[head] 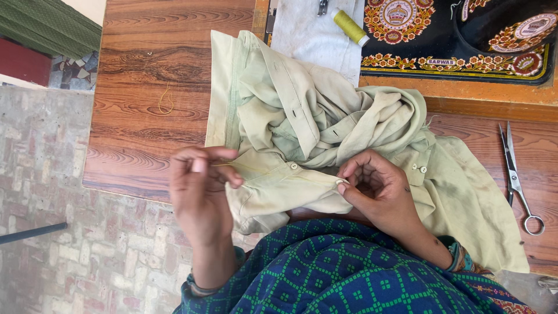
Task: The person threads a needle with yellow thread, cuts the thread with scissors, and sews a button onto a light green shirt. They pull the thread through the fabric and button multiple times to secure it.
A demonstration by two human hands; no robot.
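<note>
Left hand [200,180] pinches thread [244,167], pulled taut. Right hand [378,189] pinches shirt [314,128] edge by button [293,166]. Shirt bunched on table [139,87]; scissors [514,174] right, spool [350,26] above.

Single head view, looking steeply down, close over lap and wooden table [145,87] edge.

Wooden table [145,87] bears shirt [302,116], scissors [514,174], thread [165,100].

tailoring workshop, sewing machine [465,40] on wooden table [145,87], thread spool [350,26], scissors [514,174], brick floor [58,232]
</note>
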